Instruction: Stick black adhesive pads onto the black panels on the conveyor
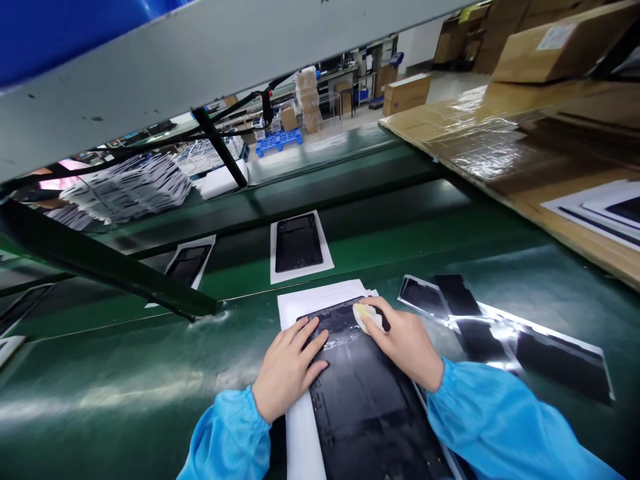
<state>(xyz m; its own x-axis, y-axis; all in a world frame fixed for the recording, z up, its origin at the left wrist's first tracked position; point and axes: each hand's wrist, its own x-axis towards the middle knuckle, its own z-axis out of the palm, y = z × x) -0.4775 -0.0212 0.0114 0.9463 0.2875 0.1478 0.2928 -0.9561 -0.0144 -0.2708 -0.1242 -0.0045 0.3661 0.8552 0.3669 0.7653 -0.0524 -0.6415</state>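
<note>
A black tablet-like panel lies on white foam sheets on the green bench in front of me. Flat on its upper left part rests my left hand, fingers spread. My right hand pinches a small whitish-yellow wad, which looks like cloth or sponge, against the panel's upper right end. Clear film or a glossy strip shows on the panel between the hands. To the right lie black adhesive-like sheets with shiny clear backing, overlapping one another.
Beyond the bench edge, a green conveyor belt carries similar panels on white sheets, one of them a black panel. A dark green post stands at left, under a grey overhead beam. Cardboard covers the right side.
</note>
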